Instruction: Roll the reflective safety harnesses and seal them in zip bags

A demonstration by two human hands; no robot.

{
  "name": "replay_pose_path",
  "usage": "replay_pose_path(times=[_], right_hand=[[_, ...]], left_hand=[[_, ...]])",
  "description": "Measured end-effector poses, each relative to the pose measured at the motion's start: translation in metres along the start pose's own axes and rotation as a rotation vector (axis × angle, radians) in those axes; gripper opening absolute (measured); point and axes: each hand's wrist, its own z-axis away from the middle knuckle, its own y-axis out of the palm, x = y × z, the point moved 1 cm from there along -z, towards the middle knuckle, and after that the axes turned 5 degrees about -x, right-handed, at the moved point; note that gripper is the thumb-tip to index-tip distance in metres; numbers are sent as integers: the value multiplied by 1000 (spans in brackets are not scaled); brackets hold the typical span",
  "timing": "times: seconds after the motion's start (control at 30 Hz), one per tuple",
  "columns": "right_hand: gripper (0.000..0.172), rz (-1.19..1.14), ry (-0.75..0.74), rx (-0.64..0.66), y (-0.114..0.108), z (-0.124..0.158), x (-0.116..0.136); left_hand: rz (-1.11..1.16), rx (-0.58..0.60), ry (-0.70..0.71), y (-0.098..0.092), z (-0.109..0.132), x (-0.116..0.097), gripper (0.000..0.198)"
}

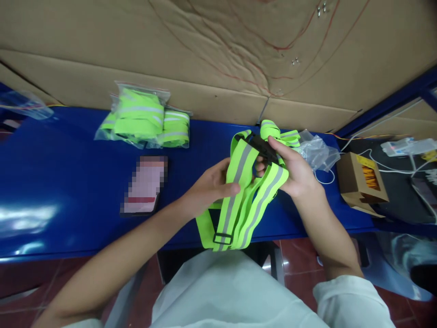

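I hold a neon-green reflective strap harness (239,200) with grey stripes over the front edge of a blue table (68,182). My left hand (211,187) pinches one strap from the left. My right hand (293,171) grips the straps at the right, its thumb lying on a black plastic buckle (261,146). The loose loops hang down toward my lap, with a black slider (222,238) near the bottom.
Clear bags of folded green straps (146,119) lie at the back left. A blurred-out phone (145,184) rests left of my hands. An empty clear bag (317,152), a small open cardboard box (362,182) and white cables (385,166) sit to the right. Cardboard (218,54) lines the wall.
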Motion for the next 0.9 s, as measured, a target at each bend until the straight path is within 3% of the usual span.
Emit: replay_pose_path(times=[0.13, 0.27, 0.37, 0.47, 0.57, 0.7, 0.8, 0.9], right_hand=[[47, 120, 74, -10, -6, -16, -19], [50, 130, -115, -186, -12, -32, -39], [63, 171, -182, -230, -14, -34, -50], [64, 328, -164, -117, -10, -29, -58], [57, 499, -241, -47, -6, -25, -63], [45, 714, -415, -144, -7, -24, -67], [63, 775, -457, -215, -11, -25, -68], [62, 745, -460, -257, -17, -26, -68]], left_hand=[[-212, -215, -44, -2, -4, 6, 43], [-111, -371, -187, -11, -4, 17, 42], [-23, -459, -153, -19, -4, 18, 41], [-48, -479, -41, -25, -3, 16, 37], [-77, -469, -11, -28, -3, 14, 37], [-157, -452, -6, -29, -3, 13, 36], [-262, -425, -41, -27, -1, 12, 34], [-305, -423, -93, -27, 2, 9, 34]])
